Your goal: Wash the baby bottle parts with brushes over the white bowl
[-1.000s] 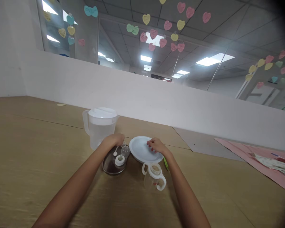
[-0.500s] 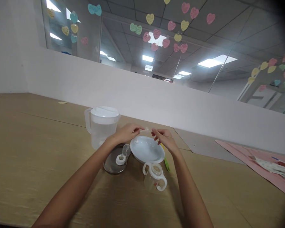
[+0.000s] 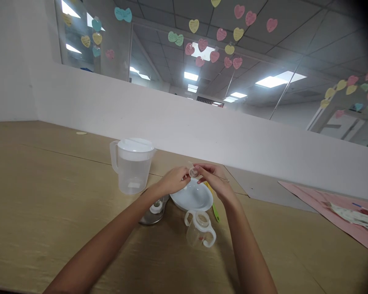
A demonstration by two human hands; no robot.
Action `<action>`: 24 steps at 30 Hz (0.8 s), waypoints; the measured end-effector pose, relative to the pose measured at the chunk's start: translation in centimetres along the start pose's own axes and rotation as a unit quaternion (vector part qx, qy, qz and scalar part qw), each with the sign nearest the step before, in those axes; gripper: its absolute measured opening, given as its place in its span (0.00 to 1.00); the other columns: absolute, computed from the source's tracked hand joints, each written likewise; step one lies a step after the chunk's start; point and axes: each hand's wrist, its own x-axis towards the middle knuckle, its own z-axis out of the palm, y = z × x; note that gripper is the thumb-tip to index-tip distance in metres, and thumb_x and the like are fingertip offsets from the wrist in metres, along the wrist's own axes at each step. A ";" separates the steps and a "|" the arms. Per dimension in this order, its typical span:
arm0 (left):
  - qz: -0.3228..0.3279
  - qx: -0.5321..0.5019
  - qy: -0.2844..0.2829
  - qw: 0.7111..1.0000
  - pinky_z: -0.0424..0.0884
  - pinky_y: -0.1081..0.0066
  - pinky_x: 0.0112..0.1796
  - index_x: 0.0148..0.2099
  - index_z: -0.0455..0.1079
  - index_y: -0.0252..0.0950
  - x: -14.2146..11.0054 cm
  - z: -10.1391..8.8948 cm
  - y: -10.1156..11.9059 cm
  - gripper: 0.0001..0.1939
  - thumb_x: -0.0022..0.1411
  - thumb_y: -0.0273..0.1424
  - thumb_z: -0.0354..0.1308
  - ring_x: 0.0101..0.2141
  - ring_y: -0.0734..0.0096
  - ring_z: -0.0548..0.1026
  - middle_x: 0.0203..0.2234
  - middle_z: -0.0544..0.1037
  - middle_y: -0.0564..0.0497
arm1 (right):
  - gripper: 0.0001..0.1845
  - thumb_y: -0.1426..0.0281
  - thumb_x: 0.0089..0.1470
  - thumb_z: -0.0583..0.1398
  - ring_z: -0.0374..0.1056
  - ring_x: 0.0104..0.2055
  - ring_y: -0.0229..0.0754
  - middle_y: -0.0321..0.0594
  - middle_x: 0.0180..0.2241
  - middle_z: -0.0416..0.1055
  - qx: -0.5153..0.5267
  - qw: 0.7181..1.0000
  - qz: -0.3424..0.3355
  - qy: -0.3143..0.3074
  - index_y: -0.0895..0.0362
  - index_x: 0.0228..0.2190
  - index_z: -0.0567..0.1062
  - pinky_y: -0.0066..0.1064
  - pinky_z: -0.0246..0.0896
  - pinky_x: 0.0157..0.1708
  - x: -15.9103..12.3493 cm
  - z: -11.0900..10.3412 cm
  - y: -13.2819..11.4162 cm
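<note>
Over the white bowl (image 3: 191,200), my left hand (image 3: 178,179) pinches a small clear, round straw fitting (image 3: 193,172), which looks like soft silicone. My right hand (image 3: 213,177) is closed against the fitting's other side. A thin wire-like stick (image 3: 223,178) with a small loop at its end crosses my right hand; its pale tip shows past the fingers. Below the bowl stands a clear lidless cup (image 3: 197,236) with two white handles. Under my left wrist, a metal tray (image 3: 151,218) holds a white ring cap (image 3: 156,207), partly hidden by my arm.
A lidded clear pitcher (image 3: 133,173) with liquid stands behind the tray. A green-handled utensil (image 3: 216,213) with a yellow part lies right of the bowl. Farther right is a pink cloth (image 3: 315,204) with items on it. A white wall (image 3: 178,122) bounds the table's far side.
My left hand has lifted the fitting from the tray and brought it over the bowl to my right hand. My right hand has risen from the bowl. The hands are now closer together.
</note>
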 end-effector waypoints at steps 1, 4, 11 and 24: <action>0.001 -0.016 0.000 1.000 0.64 0.73 0.32 0.34 0.69 0.33 0.0 0.2 0.1 0.10 0.57 0.29 0.46 0.29 0.70 0.69 0.29 0.73 0.49 | 0.20 0.59 0.45 0.59 0.66 0.33 0.40 0.44 0.31 0.72 -0.007 1.000 -0.005 -0.006 0.61 0.35 0.75 0.28 0.64 0.25 -0.1 0.0 -0.1; 0.016 -0.069 0.005 0.997 0.64 0.73 0.33 0.36 0.68 0.33 0.1 0.6 0.2 0.12 0.59 0.29 0.44 0.31 0.70 0.69 0.31 0.73 0.49 | 0.22 0.56 0.46 0.57 0.67 0.31 0.40 0.43 0.30 0.73 -0.054 0.997 -0.037 0.031 0.62 0.33 0.75 0.28 0.63 0.24 -0.2 -0.1 -0.2; 0.026 -0.069 0.025 0.997 0.64 0.71 0.34 0.34 0.66 0.31 0.3 0.7 -0.2 0.12 0.60 0.31 0.43 0.32 0.69 0.68 0.30 0.72 0.48 | 0.31 0.50 0.50 0.49 0.57 0.14 0.32 0.37 0.12 0.64 -0.043 0.963 -0.100 0.245 0.60 0.13 0.70 0.25 0.52 0.15 -2.1 -0.6 -2.9; 0.054 -0.075 0.019 0.996 0.63 0.71 0.37 0.38 0.67 0.33 0.1 0.6 0.4 0.15 0.62 0.31 0.40 0.35 0.69 0.68 0.32 0.72 0.49 | 0.31 0.52 0.51 0.50 0.57 0.14 0.32 0.33 0.08 0.57 -0.135 0.953 -0.110 0.248 0.58 0.07 0.64 0.25 0.52 0.19 -2.2 0.4 -2.8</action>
